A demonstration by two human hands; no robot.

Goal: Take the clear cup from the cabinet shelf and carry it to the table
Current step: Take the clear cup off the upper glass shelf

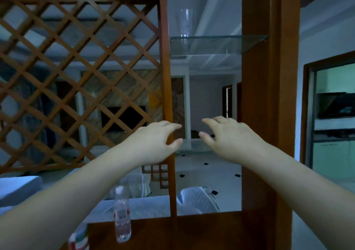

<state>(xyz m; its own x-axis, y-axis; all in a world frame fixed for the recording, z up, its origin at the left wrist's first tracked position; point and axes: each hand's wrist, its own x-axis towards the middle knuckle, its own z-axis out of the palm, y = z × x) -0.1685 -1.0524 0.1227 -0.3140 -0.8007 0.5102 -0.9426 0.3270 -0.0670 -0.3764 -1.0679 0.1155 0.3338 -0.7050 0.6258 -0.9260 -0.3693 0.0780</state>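
The clear cup (184, 23) stands upright on the glass shelf (217, 38) of the wooden cabinet (269, 96), near its left end. Well below it, the left hand (156, 142) and the right hand (229, 137) are raised, fingers loosely spread, holding nothing. A plastic water bottle (122, 214) stands lower left.

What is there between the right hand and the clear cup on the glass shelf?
In the head view, only open air and the glass shelf edge separate the right hand from the clear cup.
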